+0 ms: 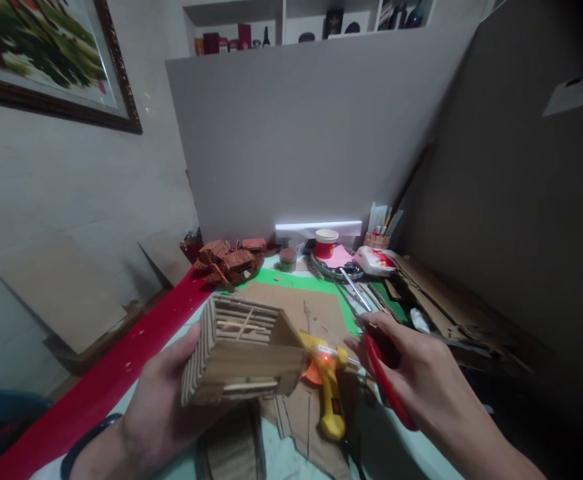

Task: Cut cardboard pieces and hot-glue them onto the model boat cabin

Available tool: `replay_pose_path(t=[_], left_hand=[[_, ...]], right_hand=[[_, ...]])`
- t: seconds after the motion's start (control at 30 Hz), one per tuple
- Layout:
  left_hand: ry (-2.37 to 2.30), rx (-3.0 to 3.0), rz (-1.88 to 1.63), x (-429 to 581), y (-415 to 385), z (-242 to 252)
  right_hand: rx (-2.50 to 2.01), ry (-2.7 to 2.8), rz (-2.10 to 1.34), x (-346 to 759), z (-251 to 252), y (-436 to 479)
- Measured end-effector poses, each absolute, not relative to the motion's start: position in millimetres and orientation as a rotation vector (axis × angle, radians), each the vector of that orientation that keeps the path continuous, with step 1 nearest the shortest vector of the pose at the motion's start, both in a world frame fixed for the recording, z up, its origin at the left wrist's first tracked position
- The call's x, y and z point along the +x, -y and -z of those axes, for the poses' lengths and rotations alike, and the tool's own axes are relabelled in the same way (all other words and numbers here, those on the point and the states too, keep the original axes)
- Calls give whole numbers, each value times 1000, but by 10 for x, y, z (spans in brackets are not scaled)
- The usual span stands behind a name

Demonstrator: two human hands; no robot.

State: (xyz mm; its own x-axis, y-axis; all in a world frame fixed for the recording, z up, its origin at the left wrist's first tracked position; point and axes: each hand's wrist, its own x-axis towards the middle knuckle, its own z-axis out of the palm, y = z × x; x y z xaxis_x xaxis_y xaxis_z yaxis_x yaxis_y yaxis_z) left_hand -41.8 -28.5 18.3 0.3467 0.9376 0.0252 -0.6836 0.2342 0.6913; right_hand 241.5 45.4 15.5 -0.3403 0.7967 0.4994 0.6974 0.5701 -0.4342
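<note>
My left hand (164, 400) grips a small box-like model built of wooden sticks (244, 353), held tilted above the table with its slatted side up. My right hand (414, 370) is closed around a red-handled cutting tool (386, 383), whose thin blade end points left towards the model. Just below and between the two hands lies a yellow glue gun (330, 387) with a red light lit, resting on brown cardboard (316, 313).
A green mat (291, 280), a pile of brown model pieces (231, 260), a red-and-white cup (326, 243), a stick holder (377, 237) and cardboard scraps (446, 307) crowd the table. Grey boards wall the back and right; a red strip (136, 347) runs along the left edge.
</note>
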Motion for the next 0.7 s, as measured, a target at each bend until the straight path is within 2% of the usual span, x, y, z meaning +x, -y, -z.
replay_pose_path(t=[0.13,0.47,0.7], left_hand=[[-640,461,-1165,-379,266,-279],[-657,422,-1171,-342,213,-323],[-386,638,-1175,-419,348,-298]], right_hand=[[-1179,2160,-126,2405,-120,-472],[-1279,2202,-370,2447,-79,-616],[-1167,1942,-924,2282,-352,-292]])
